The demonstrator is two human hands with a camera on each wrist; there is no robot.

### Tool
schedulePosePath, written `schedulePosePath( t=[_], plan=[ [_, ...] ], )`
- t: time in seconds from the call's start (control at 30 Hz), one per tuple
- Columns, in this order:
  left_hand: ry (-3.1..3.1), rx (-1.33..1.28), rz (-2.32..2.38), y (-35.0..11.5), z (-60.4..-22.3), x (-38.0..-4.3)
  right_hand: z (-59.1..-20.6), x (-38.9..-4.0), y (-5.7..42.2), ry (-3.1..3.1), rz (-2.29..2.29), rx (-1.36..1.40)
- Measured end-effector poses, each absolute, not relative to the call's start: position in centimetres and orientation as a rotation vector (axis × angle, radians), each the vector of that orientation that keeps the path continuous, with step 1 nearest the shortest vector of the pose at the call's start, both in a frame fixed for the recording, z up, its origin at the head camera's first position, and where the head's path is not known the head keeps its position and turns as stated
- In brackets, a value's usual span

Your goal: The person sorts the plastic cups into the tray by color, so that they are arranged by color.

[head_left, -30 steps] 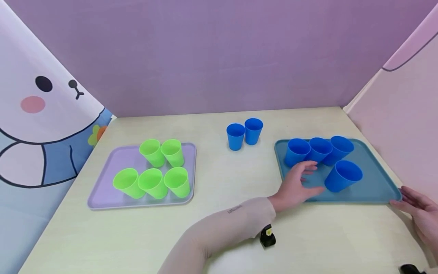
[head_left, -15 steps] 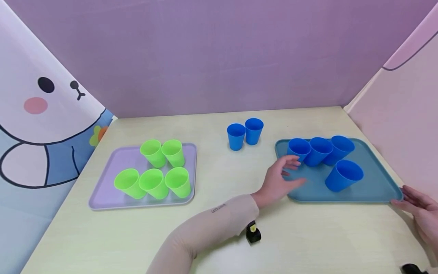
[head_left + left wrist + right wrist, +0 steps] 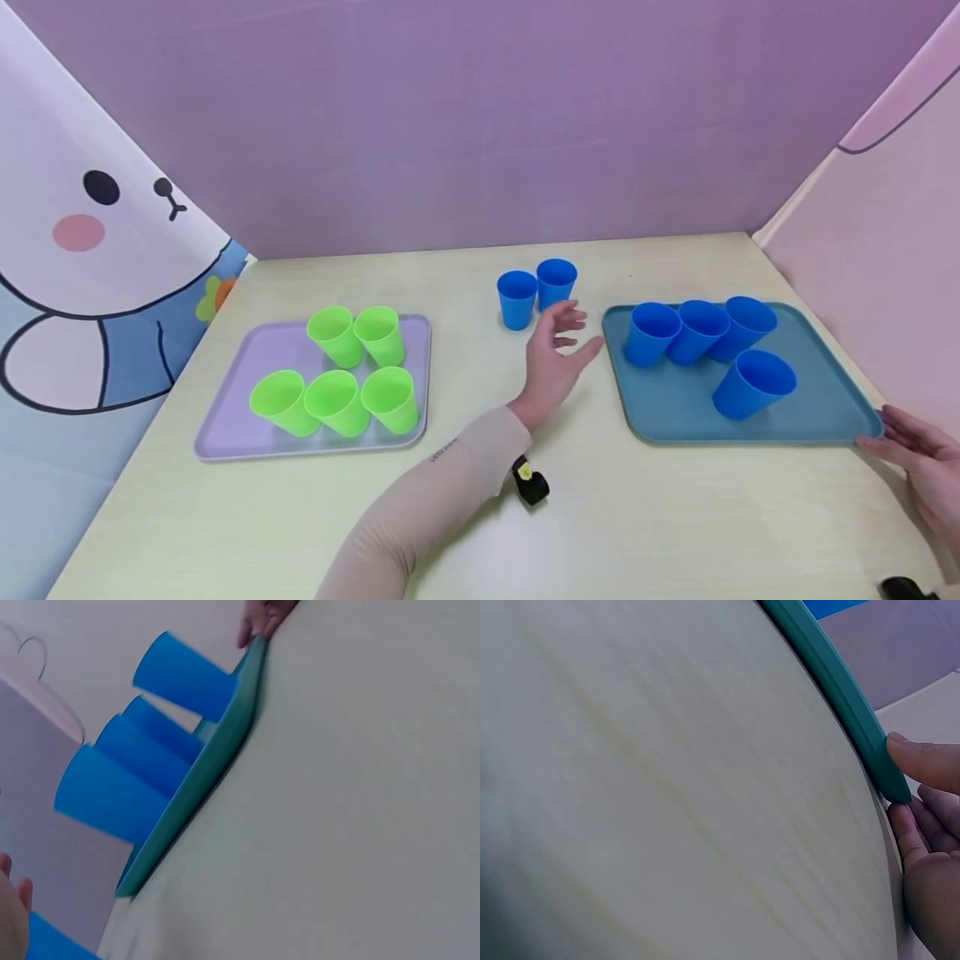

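Note:
My left hand (image 3: 553,362) is in the air over the table with fingers apart and nothing in them. Just beyond its fingertips stand two upright blue cups, one on the left (image 3: 517,302) and one on the right (image 3: 557,280), whose base the hand partly covers. My right hand (image 3: 918,471) pinches the near right corner of a teal tray (image 3: 667,412), with the thumb (image 3: 922,761) on the rim and fingers under the corner. Several blue cups stand on that tray: a back row including a middle cup (image 3: 697,333), and a single cup (image 3: 752,387) in front.
On the left of the pale table (image 3: 660,533) lies a lilac tray (image 3: 225,425). Several green cups, among them a front middle one (image 3: 335,404), stand on it in two rows. A purple backdrop (image 3: 480,125) rises behind, with printed panels at both sides.
My left hand has moved left and away from the teal tray, towards the two blue cups at the back. The right hand stays at the tray's corner. The cups have not moved.

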State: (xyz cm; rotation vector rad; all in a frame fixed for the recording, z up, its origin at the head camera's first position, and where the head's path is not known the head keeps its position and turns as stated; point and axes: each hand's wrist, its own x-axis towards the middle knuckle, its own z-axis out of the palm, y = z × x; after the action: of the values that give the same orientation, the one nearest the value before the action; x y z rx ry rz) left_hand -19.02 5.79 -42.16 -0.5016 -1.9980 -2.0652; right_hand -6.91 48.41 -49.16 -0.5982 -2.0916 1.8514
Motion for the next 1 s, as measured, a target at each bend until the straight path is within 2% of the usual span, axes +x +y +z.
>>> schedulePosePath(
  t=[0.5,1.0],
  plan=[
    [-1.783,-0.019,-2.053,1.9,-41.8,-22.7,-48.7,-6.9,48.1,-2.196,1.756,-0.666],
    [-1.87,0.236,-1.988,0.9,-42.8,-24.6,-48.4,-6.5,47.9,-2.05,1.907,-0.559]
  ],
)
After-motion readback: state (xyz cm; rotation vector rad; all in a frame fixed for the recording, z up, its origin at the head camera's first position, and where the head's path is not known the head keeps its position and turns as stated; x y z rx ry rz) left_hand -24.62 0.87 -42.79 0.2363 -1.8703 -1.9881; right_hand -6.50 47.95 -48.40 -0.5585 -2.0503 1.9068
